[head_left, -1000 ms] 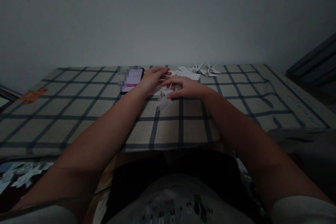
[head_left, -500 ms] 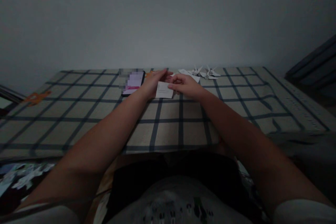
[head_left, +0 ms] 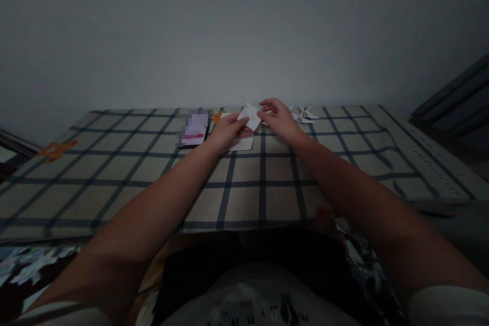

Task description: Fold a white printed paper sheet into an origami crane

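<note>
I'm seeing a phone (head_left: 196,130) lying beside the left hand (head_left: 226,131), which is pinching a small white paper (head_left: 250,113) over a flat sheet (head_left: 243,143); the right hand (head_left: 279,116) is pinching the paper's right corner, near folded paper shapes (head_left: 305,115). I'm judging this a folding step, the next move calling for aligning edges under light pinches

White paper (head_left: 249,115) is held cornerwise between left hand (head_left: 226,131) and right hand (head_left: 279,116).

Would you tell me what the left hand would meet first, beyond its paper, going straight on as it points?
Beyond the white paper, the left hand would probably meet the right hand, though depth is unclear.
</note>
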A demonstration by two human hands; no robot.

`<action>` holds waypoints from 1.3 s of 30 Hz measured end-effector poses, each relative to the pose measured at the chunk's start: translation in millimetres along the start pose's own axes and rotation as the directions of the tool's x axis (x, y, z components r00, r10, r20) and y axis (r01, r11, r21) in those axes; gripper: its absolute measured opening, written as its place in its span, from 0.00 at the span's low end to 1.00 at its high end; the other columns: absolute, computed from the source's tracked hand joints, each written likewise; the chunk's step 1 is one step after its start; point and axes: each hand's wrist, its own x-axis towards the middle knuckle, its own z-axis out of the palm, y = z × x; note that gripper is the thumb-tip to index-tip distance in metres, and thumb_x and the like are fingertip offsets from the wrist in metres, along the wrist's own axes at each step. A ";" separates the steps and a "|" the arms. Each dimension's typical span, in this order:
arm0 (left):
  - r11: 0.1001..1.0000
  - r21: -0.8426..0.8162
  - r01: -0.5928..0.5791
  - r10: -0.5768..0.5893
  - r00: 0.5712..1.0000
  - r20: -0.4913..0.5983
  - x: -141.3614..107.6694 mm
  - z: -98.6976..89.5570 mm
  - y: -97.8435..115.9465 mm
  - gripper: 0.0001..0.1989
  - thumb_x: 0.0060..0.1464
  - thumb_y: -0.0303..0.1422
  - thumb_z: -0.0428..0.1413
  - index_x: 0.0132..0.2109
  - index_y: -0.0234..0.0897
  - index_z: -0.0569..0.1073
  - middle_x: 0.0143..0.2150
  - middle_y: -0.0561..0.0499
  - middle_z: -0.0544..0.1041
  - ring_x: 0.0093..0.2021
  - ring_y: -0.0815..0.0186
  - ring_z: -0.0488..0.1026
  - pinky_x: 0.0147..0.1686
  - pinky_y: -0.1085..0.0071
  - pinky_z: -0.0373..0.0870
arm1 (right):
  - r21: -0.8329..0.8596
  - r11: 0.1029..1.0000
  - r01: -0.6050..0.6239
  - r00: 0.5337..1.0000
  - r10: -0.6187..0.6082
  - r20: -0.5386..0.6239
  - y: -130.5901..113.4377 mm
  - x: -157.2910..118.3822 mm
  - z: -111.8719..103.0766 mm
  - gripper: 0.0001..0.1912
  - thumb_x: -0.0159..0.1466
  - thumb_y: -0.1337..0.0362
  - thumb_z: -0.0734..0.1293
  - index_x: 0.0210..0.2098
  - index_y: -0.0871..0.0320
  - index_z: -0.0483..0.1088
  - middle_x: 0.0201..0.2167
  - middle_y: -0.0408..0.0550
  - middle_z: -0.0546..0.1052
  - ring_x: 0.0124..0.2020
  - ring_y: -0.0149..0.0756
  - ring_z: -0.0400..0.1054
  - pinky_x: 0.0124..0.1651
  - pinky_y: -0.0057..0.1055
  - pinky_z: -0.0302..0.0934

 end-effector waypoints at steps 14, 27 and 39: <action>0.961 0.240 -0.136 0.132 0.991 0.033 -4.6 1.0 -11.8 0.45 0.50 0.45 0.73 0.72 0.45 0.68 0.45 0.48 0.82 0.41 0.62 0.81 0.43 0.66 0.82 | -0.392 0.829 0.399 0.909 -0.303 0.286 32.4 -1.5 -6.4 0.35 0.64 0.52 0.72 0.67 0.61 0.72 0.64 0.62 0.77 0.64 0.53 0.71 0.69 0.52 0.63; 0.985 0.114 -0.128 0.117 0.988 0.105 4.8 -5.4 -12.1 0.48 0.47 0.42 0.75 0.73 0.47 0.67 0.58 0.43 0.81 0.46 0.63 0.81 0.47 0.65 0.81 | -0.390 0.781 0.488 0.865 -0.371 0.338 24.8 -6.0 -12.4 0.27 0.71 0.48 0.65 0.58 0.61 0.80 0.57 0.60 0.82 0.59 0.50 0.75 0.67 0.50 0.64; 0.947 0.221 -0.231 0.227 0.973 0.045 -6.6 -14.2 -16.5 0.33 0.59 0.37 0.62 0.71 0.49 0.70 0.62 0.45 0.78 0.50 0.58 0.81 0.47 0.62 0.81 | -0.504 0.661 0.555 0.832 -0.446 0.331 -1.7 -18.5 0.0 0.17 0.69 0.64 0.64 0.51 0.55 0.81 0.53 0.56 0.82 0.56 0.52 0.73 0.64 0.51 0.65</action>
